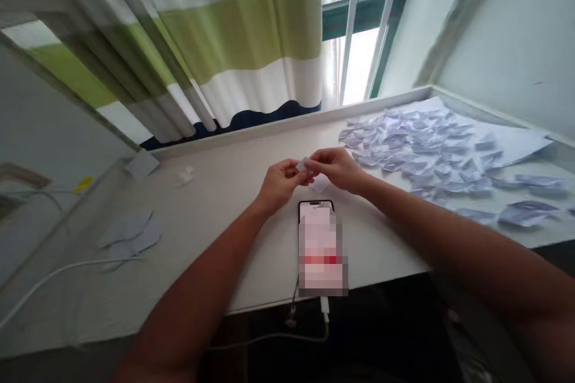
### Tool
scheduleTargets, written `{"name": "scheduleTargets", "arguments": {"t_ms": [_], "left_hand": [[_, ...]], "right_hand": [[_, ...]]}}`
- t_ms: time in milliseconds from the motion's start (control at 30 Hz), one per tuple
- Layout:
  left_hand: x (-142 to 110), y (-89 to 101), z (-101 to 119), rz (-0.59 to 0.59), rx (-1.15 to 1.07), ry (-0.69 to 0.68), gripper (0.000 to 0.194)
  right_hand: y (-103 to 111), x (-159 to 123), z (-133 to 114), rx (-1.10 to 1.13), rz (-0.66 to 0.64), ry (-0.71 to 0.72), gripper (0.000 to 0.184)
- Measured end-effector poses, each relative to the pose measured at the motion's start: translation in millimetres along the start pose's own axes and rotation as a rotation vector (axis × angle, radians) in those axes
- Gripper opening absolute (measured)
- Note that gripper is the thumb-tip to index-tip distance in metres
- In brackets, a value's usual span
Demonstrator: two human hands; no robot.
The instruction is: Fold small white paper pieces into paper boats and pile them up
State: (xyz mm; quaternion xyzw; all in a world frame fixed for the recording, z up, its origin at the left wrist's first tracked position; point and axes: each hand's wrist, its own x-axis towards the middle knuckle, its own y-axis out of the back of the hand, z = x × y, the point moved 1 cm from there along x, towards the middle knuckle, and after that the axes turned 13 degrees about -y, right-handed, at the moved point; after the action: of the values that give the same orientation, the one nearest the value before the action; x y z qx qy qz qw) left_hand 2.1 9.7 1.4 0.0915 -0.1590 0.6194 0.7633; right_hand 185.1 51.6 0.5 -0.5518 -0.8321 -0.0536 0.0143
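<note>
Both hands meet over the middle of a white table. My left hand and my right hand each pinch the same small white piece of paper, held just above the tabletop. A second bit of white paper lies under my right hand. Directly below the hands, a phone lies face up with its screen lit and a cable plugged in at its near end.
Many small folded bluish paper pieces are spread across the table's right side. A few larger grey paper shapes lie at the left, with a white cable near them. Striped curtains and a window stand behind the table.
</note>
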Motion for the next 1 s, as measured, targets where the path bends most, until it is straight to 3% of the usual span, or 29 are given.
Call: {"name": "scheduleTargets", "arguments": {"t_ms": [167, 333, 467, 533, 600, 700, 1000], "left_hand": [[-1, 0.6, 4, -0.034, 0.041, 0.022, 0.053], [-2, -1.6, 9, -0.094, -0.018, 0.09, 0.05], [-1, 3.1, 10, -0.003, -0.035, 0.078, 0.045], [0, 5.7, 9, 0.05, -0.059, 0.083, 0.043], [1, 7.1, 9, 0.078, -0.091, 0.099, 0.039], [2, 7.4, 9, 0.086, -0.132, 0.142, 0.029], [4, 11.6, 8, 0.007, -0.175, 0.126, 0.028]], "right_hand": [[0, -4, -4, -0.039, -0.049, 0.008, 0.033], [-1, -2, -5, -0.021, -0.013, 0.053, 0.039], [3, 1, -2, -0.03, 0.061, 0.13, 0.042], [7, 0, -2, -0.119, 0.125, 0.212, 0.032], [10, -1, -3, -0.258, 0.092, 0.309, 0.024], [12, -3, -3, -0.401, -0.013, 0.397, 0.029], [14, -2, -1, -0.414, -0.039, 0.387, 0.024]]}}
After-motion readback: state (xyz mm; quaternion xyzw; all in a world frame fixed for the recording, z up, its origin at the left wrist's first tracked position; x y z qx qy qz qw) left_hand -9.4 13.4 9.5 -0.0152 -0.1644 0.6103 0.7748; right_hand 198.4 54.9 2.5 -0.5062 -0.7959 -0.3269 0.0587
